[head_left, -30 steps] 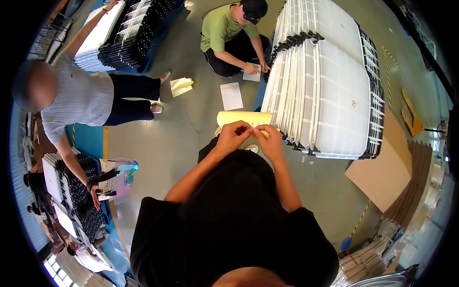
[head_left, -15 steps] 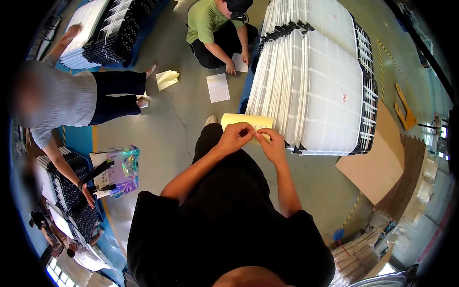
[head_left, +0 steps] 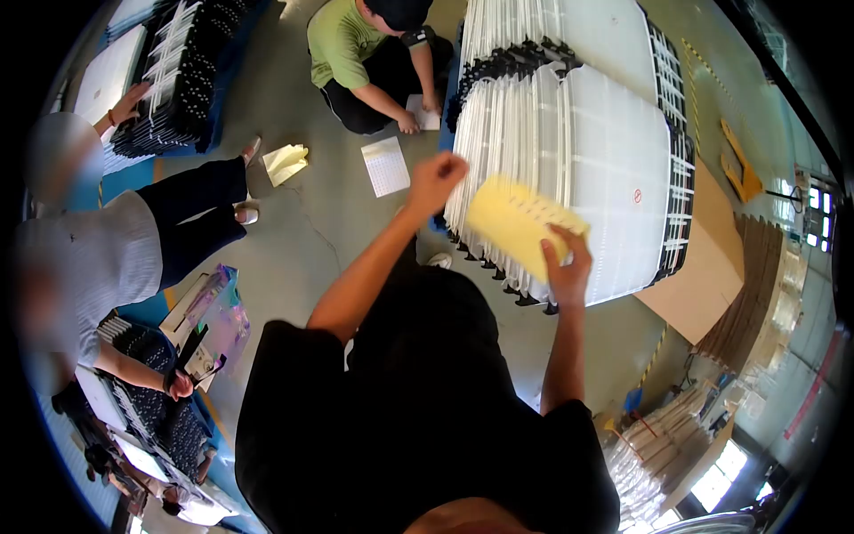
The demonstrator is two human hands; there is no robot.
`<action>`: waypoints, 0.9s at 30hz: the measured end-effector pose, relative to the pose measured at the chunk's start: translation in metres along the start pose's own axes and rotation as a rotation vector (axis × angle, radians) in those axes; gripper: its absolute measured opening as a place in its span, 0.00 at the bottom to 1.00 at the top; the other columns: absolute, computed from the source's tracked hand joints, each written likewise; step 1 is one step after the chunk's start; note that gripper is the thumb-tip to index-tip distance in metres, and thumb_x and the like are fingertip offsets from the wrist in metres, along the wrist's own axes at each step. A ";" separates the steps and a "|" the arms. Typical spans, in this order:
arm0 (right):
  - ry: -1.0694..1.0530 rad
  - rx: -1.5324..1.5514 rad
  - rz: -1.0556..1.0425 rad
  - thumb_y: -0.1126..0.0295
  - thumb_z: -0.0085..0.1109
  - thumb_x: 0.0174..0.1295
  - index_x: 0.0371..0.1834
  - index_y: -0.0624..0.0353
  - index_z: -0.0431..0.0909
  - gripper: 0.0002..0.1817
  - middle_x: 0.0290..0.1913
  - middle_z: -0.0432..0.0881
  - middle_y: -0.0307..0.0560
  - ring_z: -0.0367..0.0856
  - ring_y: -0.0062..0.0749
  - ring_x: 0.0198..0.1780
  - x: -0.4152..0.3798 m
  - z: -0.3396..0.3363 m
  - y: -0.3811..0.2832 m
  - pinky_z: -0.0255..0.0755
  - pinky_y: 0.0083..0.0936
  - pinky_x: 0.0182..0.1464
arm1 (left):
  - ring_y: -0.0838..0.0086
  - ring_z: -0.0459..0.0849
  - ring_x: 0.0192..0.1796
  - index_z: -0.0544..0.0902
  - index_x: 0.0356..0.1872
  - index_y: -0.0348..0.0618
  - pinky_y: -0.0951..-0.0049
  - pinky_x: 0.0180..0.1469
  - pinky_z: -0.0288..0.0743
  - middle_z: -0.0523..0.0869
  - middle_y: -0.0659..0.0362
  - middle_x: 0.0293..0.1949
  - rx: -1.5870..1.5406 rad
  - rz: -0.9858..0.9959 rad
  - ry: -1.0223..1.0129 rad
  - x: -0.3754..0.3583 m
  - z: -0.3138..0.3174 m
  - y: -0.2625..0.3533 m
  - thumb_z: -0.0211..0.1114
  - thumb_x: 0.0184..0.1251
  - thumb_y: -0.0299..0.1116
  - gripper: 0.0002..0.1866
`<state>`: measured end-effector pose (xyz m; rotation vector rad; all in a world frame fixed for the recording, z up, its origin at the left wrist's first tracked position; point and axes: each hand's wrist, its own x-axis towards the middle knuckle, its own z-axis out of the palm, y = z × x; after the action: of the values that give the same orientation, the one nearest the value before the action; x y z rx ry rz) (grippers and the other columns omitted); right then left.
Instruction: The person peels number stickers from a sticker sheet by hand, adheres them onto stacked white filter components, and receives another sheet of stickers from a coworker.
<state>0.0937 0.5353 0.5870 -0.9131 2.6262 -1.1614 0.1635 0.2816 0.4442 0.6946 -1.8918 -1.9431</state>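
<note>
Yellow sticker sheet (head_left: pixel 523 224) is pinched at its lower edge by the right hand (head_left: pixel 566 267), held tilted in front of the white stacked panels (head_left: pixel 587 169); the left hand (head_left: pixel 436 178) is raised near the stack's left edge, fingers curled closed, contents not discernible; a crouching person in a green shirt (head_left: pixel 342 40) handles paper on the floor beyond.

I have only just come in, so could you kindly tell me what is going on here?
The person wearing the camera holds a yellow sheet in the right hand, while the left hand reaches towards a stack of white panels. A seated person in a green shirt handles papers on the floor.
</note>
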 end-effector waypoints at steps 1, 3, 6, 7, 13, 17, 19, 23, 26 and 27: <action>0.051 0.008 -0.015 0.74 0.68 0.59 0.52 0.63 0.82 0.17 0.48 0.84 0.54 0.81 0.48 0.51 0.005 -0.004 0.005 0.72 0.37 0.56 | 0.86 0.74 0.29 0.85 0.36 0.37 0.80 0.30 0.69 0.82 0.67 0.26 0.009 0.065 0.062 0.026 -0.001 -0.014 0.69 0.69 0.36 0.11; 0.097 -0.046 0.058 0.75 0.68 0.58 0.59 0.63 0.77 0.24 0.56 0.79 0.59 0.76 0.51 0.60 0.010 -0.006 0.024 0.70 0.39 0.60 | 0.85 0.76 0.28 0.86 0.37 0.38 0.79 0.31 0.70 0.82 0.65 0.24 0.068 0.070 0.120 0.071 -0.003 -0.032 0.70 0.67 0.38 0.11; 0.126 -0.061 0.097 0.74 0.69 0.56 0.67 0.62 0.70 0.33 0.64 0.70 0.63 0.67 0.55 0.67 0.005 0.008 0.060 0.63 0.43 0.67 | 0.84 0.77 0.26 0.86 0.36 0.39 0.77 0.30 0.71 0.83 0.63 0.23 0.124 0.095 0.114 0.136 0.007 -0.073 0.70 0.65 0.37 0.11; 0.157 -0.056 0.083 0.73 0.69 0.56 0.69 0.61 0.68 0.35 0.66 0.67 0.63 0.65 0.56 0.68 0.004 0.010 0.068 0.61 0.45 0.69 | 0.82 0.76 0.25 0.86 0.35 0.39 0.76 0.30 0.71 0.82 0.62 0.22 0.149 0.129 0.114 0.157 0.013 -0.089 0.70 0.64 0.37 0.10; 0.175 -0.056 0.039 0.67 0.67 0.57 0.69 0.67 0.67 0.36 0.67 0.66 0.66 0.62 0.62 0.69 0.002 0.013 0.075 0.56 0.49 0.71 | 0.72 0.85 0.27 0.89 0.35 0.46 0.69 0.32 0.76 0.88 0.57 0.26 0.365 0.133 0.143 0.271 0.052 -0.121 0.71 0.61 0.42 0.11; 0.144 -0.065 0.069 0.65 0.67 0.57 0.68 0.69 0.67 0.37 0.66 0.68 0.68 0.63 0.62 0.69 0.008 0.011 0.080 0.56 0.49 0.71 | 0.59 0.89 0.42 0.91 0.36 0.55 0.59 0.48 0.81 0.90 0.55 0.35 0.598 0.050 0.117 0.321 0.068 -0.140 0.68 0.56 0.44 0.11; 0.136 -0.066 0.090 0.62 0.67 0.58 0.68 0.69 0.67 0.37 0.65 0.69 0.68 0.64 0.61 0.69 0.006 0.011 0.083 0.57 0.49 0.70 | 0.58 0.89 0.43 0.92 0.37 0.57 0.59 0.50 0.82 0.91 0.57 0.36 0.668 0.093 0.099 0.345 0.073 -0.166 0.68 0.57 0.45 0.11; 0.107 -0.041 0.108 0.56 0.63 0.62 0.68 0.75 0.64 0.39 0.66 0.67 0.68 0.64 0.55 0.70 0.005 0.010 0.089 0.54 0.46 0.72 | 0.58 0.88 0.44 0.91 0.40 0.59 0.60 0.51 0.81 0.90 0.57 0.37 0.730 0.086 0.049 0.373 0.080 -0.176 0.67 0.59 0.45 0.11; 0.163 -0.020 0.126 0.53 0.65 0.61 0.66 0.74 0.68 0.39 0.62 0.72 0.69 0.68 0.61 0.65 0.005 0.014 0.091 0.61 0.49 0.67 | 0.58 0.88 0.45 0.91 0.41 0.61 0.60 0.52 0.81 0.90 0.57 0.39 0.763 0.084 0.023 0.389 0.085 -0.186 0.67 0.59 0.45 0.11; 0.157 -0.018 0.129 0.53 0.65 0.61 0.66 0.74 0.68 0.39 0.62 0.72 0.69 0.68 0.61 0.65 0.004 0.014 0.093 0.61 0.49 0.67 | 0.58 0.88 0.46 0.91 0.41 0.61 0.60 0.52 0.81 0.90 0.56 0.40 0.780 0.089 0.022 0.391 0.086 -0.187 0.67 0.59 0.46 0.12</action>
<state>0.0510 0.5729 0.5116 -0.6690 2.7753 -1.2255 -0.1890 0.1447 0.2152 0.7939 -2.6111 -1.0899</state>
